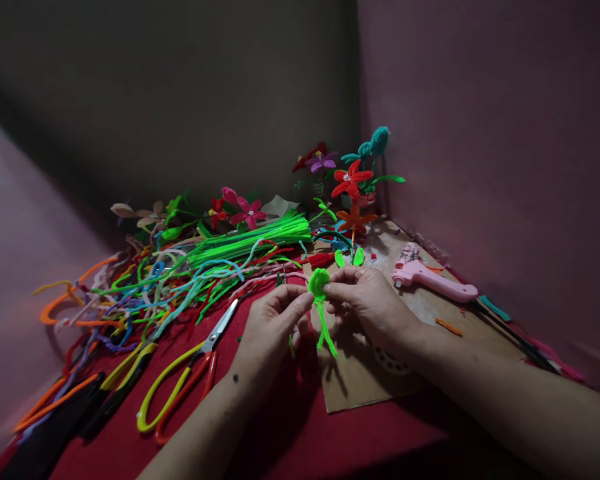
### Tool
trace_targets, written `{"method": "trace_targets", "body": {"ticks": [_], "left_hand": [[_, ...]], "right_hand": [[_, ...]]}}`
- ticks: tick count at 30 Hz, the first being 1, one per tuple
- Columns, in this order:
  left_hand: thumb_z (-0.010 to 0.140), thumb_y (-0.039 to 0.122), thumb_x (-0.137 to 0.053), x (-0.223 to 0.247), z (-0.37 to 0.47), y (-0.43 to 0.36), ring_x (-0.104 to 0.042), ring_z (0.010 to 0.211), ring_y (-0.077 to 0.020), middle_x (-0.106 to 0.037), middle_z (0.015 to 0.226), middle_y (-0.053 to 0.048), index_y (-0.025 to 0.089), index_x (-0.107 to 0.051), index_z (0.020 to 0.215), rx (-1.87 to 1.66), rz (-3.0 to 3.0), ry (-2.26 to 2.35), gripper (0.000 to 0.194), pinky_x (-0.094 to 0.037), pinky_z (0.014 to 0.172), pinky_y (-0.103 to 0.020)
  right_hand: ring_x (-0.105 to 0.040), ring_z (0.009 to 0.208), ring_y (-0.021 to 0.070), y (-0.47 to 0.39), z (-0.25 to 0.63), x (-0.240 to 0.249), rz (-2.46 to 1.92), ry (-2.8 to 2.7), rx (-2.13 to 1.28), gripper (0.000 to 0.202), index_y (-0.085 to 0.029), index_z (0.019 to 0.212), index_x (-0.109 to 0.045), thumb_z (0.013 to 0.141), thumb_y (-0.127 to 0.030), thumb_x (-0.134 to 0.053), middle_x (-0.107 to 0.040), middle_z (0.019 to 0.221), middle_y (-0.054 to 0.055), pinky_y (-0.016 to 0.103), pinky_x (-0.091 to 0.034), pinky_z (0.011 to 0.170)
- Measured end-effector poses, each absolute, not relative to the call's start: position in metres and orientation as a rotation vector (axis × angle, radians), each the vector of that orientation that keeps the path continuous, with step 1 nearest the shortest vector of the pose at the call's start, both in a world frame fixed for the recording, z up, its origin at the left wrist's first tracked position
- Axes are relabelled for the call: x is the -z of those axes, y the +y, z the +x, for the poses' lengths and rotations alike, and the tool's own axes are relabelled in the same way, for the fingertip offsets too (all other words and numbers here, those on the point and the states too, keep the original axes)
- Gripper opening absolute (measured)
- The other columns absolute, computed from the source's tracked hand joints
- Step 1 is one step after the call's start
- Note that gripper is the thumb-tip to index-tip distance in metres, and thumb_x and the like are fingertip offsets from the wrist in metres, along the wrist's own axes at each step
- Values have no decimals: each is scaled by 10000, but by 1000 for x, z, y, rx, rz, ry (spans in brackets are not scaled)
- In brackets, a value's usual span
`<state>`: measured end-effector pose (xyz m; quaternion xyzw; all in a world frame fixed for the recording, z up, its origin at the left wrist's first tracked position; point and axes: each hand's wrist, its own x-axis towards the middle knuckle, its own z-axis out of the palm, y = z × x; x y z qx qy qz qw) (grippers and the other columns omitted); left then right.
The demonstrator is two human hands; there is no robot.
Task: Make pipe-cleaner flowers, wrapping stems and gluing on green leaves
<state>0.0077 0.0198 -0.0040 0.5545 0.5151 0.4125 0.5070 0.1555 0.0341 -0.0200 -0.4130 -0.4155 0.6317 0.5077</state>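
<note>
Green fuzzy-wire piece (pixel 319 283) is held in the air above the left edge of the cardboard (pixel 353 393), with its rounded, leaf-like head at the top and two thin tails hanging down. I see the left hand (pixel 275 317) pinching it from one side between thumb and finger, and the right hand (pixel 365 297) pinching it from the other, so the grip is shared by both.

To shape it well, I think it is better to press lightly, because the soft pile can become flat. One hand should keep the base steady, where the tails begin, while the other arranges the head little by little.

On the cardboard, toward its right side, lies a pink glue gun (pixel 433 280); its tip could be hot, so the right forearm should pass with care. An orange scrap (pixel 449 327) lies near it, and a white disc with holes (pixel 387 360) is partly hidden under the right wrist. At the far end of the cardboard an orange flower (pixel 354 219) stands. To the left of the cardboard are scissors (pixel 212 341) with opened handles, and beyond them a tangled heap of coloured stems (pixel 195 277), which could catch the left sleeve-less arm.
</note>
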Motion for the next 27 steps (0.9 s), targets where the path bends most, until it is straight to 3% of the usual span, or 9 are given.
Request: {"method": "trace_targets", "body": {"ticks": [7,14,20,27], "left_hand": [[770,410,-605,7,9,18,-412,355,-60,-531,461,27,144,-586,778,-914,1245,1257,267,-278,343,-158],[770,390,-594,8,10,18,-441,361,-70,-539,457,25,145,-546,703,-925,1366,1329,259,-303,354,-169],[711,396,-653,7,11,21,-427,349,-61,-544,494,53,162,-534,791,-951,1281,1356,274,-297,340,-162],[697,407,-632,9,9,26,-399,353,-53,-490,425,40,139,-540,626,-806,1420,1394,292,-261,373,-171]], "right_hand": [[-490,382,75,35,155,19,-983,-998,-1540,102,-162,703,-513,691,-162,-614,-563,497,-27,191,-394,388],[-494,386,75,34,154,21,-936,-1008,-1585,119,-165,674,-514,691,-185,-630,-565,499,-20,195,-412,390],[-493,371,72,38,154,24,-978,-957,-1463,96,-156,697,-524,685,-173,-618,-576,482,-17,181,-406,373],[-545,428,93,45,159,24,-914,-963,-1484,116,-148,712,-541,647,-152,-637,-588,544,-13,206,-458,401]]}}
